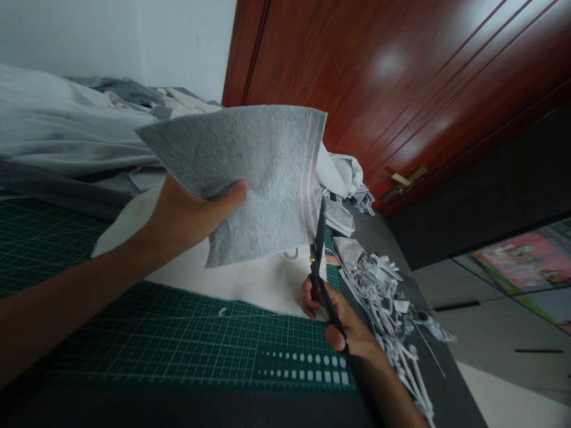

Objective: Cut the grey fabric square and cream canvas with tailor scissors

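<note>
My left hand (196,214) pinches a piece of grey fabric (263,172), thumb on the near face and the other fingers hidden behind it. Two pale pink lines run down the fabric near its right edge. A pair of black scissors (317,249) is in my right hand (341,321), with fingers through the handles. The blades point upward at the fabric's lower right corner, by the pink lines; I cannot tell how far apart they are. Under the held piece, a white cloth (241,291) lies on a green cutting mat (178,333).
Grey fabric strips and scraps (388,297) are heaped on the dark table at the right. Folded cloth (339,217) lies behind them. A large pile of pale and grey fabric (66,125) fills the left back. Beyond stands a brown wooden door (366,77) with a handle (404,181).
</note>
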Action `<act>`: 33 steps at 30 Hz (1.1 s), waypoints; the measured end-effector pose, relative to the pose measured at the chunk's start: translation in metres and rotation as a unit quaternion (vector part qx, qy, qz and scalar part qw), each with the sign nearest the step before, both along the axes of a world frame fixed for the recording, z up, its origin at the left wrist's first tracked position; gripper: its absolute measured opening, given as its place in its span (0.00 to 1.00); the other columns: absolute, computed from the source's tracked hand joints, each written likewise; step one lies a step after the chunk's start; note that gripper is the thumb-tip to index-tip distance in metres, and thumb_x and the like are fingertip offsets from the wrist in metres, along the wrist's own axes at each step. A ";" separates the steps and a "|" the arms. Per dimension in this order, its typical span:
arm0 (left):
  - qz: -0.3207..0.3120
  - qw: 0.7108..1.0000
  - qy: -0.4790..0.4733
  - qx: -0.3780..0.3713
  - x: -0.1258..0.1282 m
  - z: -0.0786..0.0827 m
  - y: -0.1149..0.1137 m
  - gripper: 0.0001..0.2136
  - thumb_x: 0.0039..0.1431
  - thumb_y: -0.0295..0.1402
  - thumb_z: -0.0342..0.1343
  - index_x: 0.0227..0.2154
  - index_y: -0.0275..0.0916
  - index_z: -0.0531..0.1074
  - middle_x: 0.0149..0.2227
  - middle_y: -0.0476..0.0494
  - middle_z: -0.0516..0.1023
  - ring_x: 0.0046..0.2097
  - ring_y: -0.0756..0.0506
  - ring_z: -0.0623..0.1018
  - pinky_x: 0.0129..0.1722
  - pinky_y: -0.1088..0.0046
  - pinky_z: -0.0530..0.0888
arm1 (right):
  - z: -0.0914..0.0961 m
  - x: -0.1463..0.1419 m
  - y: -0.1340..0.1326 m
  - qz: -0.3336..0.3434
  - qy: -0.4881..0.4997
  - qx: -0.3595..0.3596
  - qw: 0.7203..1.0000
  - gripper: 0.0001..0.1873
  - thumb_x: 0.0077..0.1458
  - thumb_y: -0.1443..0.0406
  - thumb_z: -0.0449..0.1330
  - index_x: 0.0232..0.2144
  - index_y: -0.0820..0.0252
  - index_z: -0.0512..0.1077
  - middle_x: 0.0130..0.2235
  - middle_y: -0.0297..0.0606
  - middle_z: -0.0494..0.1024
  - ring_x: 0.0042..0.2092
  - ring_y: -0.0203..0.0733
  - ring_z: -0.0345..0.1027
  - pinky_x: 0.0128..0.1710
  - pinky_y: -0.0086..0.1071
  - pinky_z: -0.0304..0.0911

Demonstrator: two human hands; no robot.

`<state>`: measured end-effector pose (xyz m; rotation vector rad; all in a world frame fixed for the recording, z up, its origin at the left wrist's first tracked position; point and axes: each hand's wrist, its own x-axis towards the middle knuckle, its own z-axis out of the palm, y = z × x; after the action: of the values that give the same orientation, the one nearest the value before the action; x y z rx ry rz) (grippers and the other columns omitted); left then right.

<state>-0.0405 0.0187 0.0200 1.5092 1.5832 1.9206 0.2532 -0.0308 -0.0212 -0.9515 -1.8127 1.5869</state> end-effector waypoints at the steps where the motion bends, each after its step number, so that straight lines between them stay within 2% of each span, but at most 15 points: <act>1: -0.001 1.000 0.001 0.000 0.000 0.000 0.000 0.37 0.45 0.34 0.63 0.59 0.34 0.59 0.48 0.39 0.80 0.58 0.37 0.77 0.63 0.53 0.68 | 0.000 0.000 -0.001 -0.004 0.000 -0.003 1.000 0.46 0.25 0.29 0.68 0.35 0.54 0.64 0.32 0.30 0.57 0.31 0.36 0.47 0.28 0.31 0.47; 9: 0.019 1.000 -0.002 -0.018 0.000 0.000 0.000 0.32 0.44 0.37 0.64 0.54 0.34 0.64 0.49 0.36 0.79 0.58 0.36 0.76 0.64 0.54 0.67 | -0.001 0.001 0.001 0.001 -0.003 0.000 1.000 0.46 0.25 0.29 0.67 0.34 0.54 0.62 0.31 0.29 0.56 0.30 0.35 0.47 0.27 0.30 0.48; 14: 0.002 1.000 0.019 0.000 0.000 -0.001 0.001 0.28 0.47 0.37 0.62 0.51 0.33 0.65 0.49 0.36 0.79 0.58 0.37 0.76 0.64 0.54 0.66 | -0.002 0.000 0.000 -0.007 -0.003 -0.002 1.000 0.45 0.26 0.30 0.68 0.34 0.55 0.63 0.31 0.29 0.57 0.30 0.35 0.47 0.27 0.30 0.47; 24: 0.003 1.000 0.021 0.004 -0.001 -0.002 0.002 0.36 0.46 0.35 0.63 0.59 0.35 0.59 0.50 0.39 0.78 0.59 0.37 0.75 0.65 0.53 0.64 | -0.005 0.003 0.001 -0.008 -0.012 -0.002 1.000 0.45 0.26 0.30 0.68 0.34 0.55 0.63 0.31 0.29 0.57 0.31 0.35 0.47 0.27 0.30 0.46; 33: 0.004 1.000 0.015 0.010 0.001 -0.001 0.000 0.34 0.47 0.34 0.64 0.59 0.33 0.61 0.50 0.38 0.79 0.59 0.37 0.76 0.65 0.55 0.66 | -0.006 0.003 0.000 -0.006 0.003 -0.008 1.000 0.44 0.28 0.31 0.69 0.34 0.55 0.63 0.31 0.28 0.57 0.30 0.34 0.46 0.27 0.30 0.46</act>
<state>-0.0399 0.0190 0.0189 1.5501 1.5885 1.9330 0.2557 -0.0307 -0.0276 -0.9624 -1.7905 1.5979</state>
